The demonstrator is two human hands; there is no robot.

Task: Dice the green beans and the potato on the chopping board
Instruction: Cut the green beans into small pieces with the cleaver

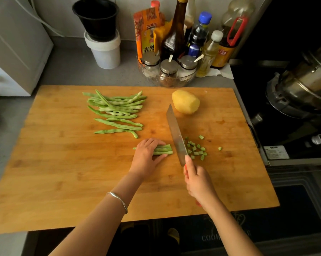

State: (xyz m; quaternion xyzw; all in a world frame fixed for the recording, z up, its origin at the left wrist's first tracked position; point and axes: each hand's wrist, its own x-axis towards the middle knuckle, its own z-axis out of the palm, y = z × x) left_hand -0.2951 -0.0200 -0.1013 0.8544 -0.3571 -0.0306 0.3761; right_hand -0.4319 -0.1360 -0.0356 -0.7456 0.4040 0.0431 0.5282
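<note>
A large wooden chopping board (63,172) covers the counter. A pile of whole green beans (117,109) lies at its back middle, and a peeled yellow potato (186,102) rests at the back right. My left hand (146,157) presses down on a small bundle of beans (164,150) near the board's centre. My right hand (197,183) grips the red handle of a cleaver (175,133), whose blade stands just right of the bundle's cut ends. Several diced bean pieces (197,149) lie to the right of the blade.
Behind the board stand a glass bowl with spice jars (168,71), sauce bottles (174,34) and stacked black and white buckets (102,39). A stove with a steel pot (303,84) is on the right. A white appliance (13,48) stands at the left.
</note>
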